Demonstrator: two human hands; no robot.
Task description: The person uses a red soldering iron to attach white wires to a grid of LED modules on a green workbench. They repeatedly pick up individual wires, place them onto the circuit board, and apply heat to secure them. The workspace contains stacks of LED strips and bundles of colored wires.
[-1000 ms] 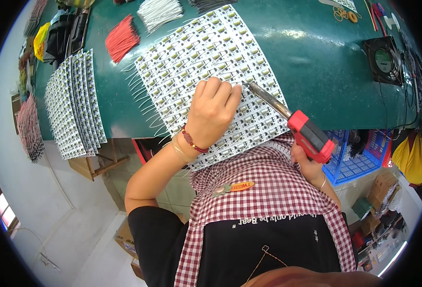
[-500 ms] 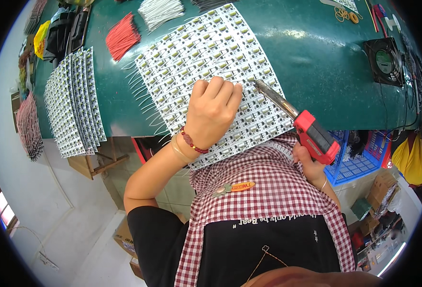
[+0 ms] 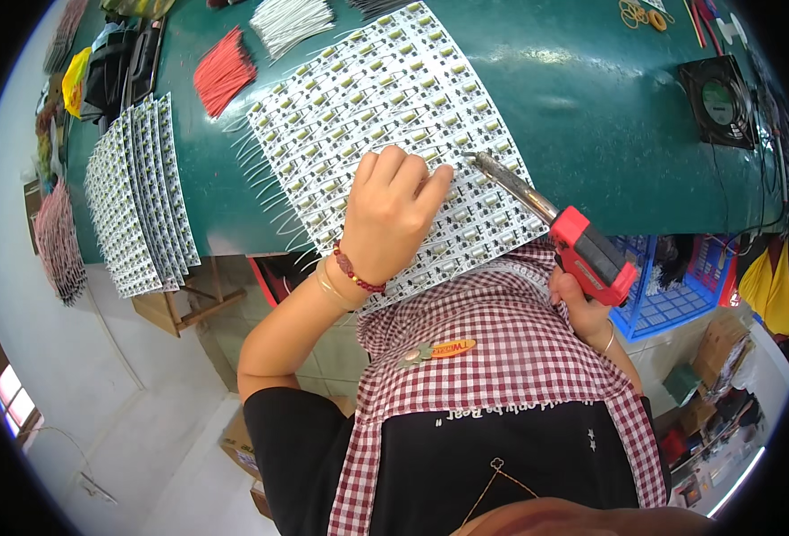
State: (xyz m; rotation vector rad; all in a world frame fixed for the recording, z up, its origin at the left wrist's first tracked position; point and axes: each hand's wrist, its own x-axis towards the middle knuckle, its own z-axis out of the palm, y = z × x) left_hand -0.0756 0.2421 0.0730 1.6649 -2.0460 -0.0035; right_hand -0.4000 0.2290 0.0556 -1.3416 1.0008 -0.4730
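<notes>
A large white panel of small circuit boards (image 3: 466, 98) lies aslant on the green table, its near edge by my checked apron. My left hand (image 3: 393, 207) rests over the middle of this panel, fingers curled down and closed; what the fingertips pinch is hidden beneath them. My right hand (image 3: 580, 308) grips a red and black soldering iron (image 3: 588, 255) by its pistol-shaped handle. Its metal tip points up-left at the panel, just right of my left fingertips; whether it touches is unclear. Thin white wires (image 3: 265, 192) stick out from the panel's left edge.
Farther back lie bundles of red wires (image 3: 225, 73) and white wires (image 3: 292, 25). Several more board panels (image 3: 135, 196) overlap at the table's left edge. A black fan (image 3: 718, 101) stands at the right. Below the table edge is a blue crate (image 3: 667, 308).
Both hands stay almost in place. The left fingers have shifted slightly over the panel, and the iron's tip has moved a little to the left. The whole view has shifted slightly.
</notes>
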